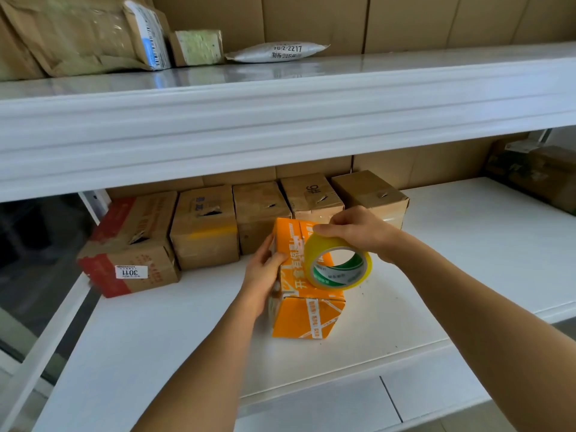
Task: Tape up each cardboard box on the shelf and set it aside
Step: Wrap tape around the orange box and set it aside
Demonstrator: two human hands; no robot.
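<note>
An orange cardboard box (304, 318) with white lettering stands on the white lower shelf (467, 260). My left hand (265, 269) grips its left side, thumb on the top face. My right hand (355, 229) holds a roll of yellowish clear tape (338, 263) by its upper rim, standing on edge over the box's top right. Behind the box, a row of several brown cardboard boxes (205, 226) lines the back of the shelf; the leftmost has red print and a 3011 label (131, 272).
The upper shelf (280, 120) overhangs close above and carries brown paper parcels (78, 35) and a white mailer bag (277, 53). More dark boxes (536, 173) sit at the far right. A floor gap lies left of the shelf.
</note>
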